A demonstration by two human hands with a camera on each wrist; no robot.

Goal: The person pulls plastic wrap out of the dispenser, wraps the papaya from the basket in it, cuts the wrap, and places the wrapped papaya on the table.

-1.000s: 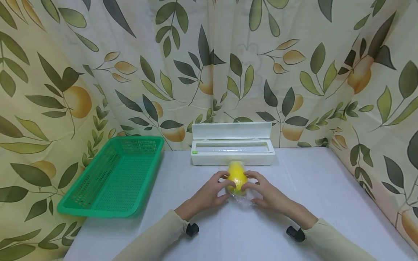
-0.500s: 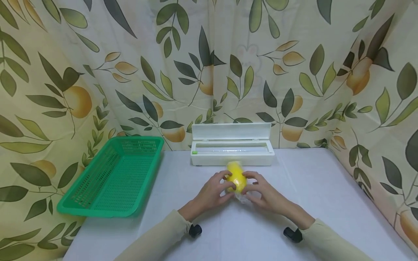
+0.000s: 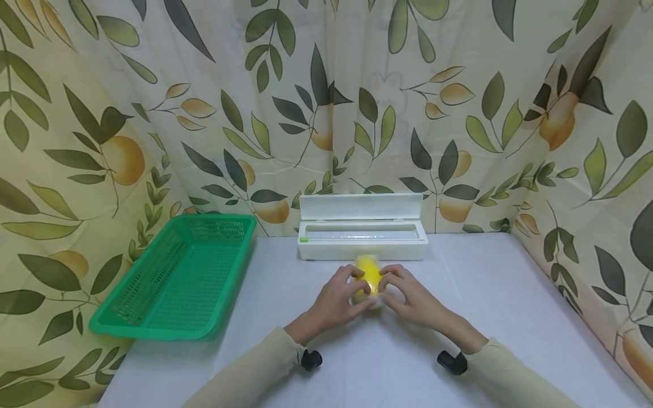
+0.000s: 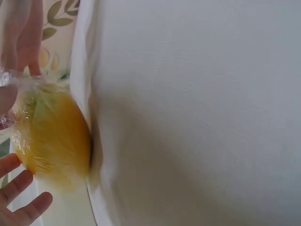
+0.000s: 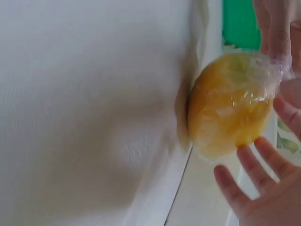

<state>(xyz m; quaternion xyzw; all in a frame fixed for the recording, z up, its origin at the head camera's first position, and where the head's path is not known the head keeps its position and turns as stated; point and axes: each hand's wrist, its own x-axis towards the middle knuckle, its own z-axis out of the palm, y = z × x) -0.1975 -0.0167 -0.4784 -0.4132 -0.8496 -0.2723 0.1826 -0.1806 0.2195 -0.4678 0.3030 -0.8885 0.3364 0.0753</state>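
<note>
White table carries everything; beyond the fingertips, just past the fruit, a white wrap dispenser stands with its lid raised, long side running across the hands. Well out from the left hand's outer side sits a green basket, overhanging the table's left edge; patterned curtain closes in behind and on both sides. The yellow fruit, covered in clear cling film, rests on the table directly between the two hands, its long axis pointing away from the person, toward the dispenser. Left hand cups its left flank, fingers curled over the wrapped surface; right hand cups the right flank likewise, fingertips pressing film down against the fruit. Both hands look equally near: contact on each side. A loose tuft of film bunches at the near end, under the thumbs. Judgement: open cloth lies wide to the right of the right hand and toward the person; the dispenser crowds the far side.
</note>
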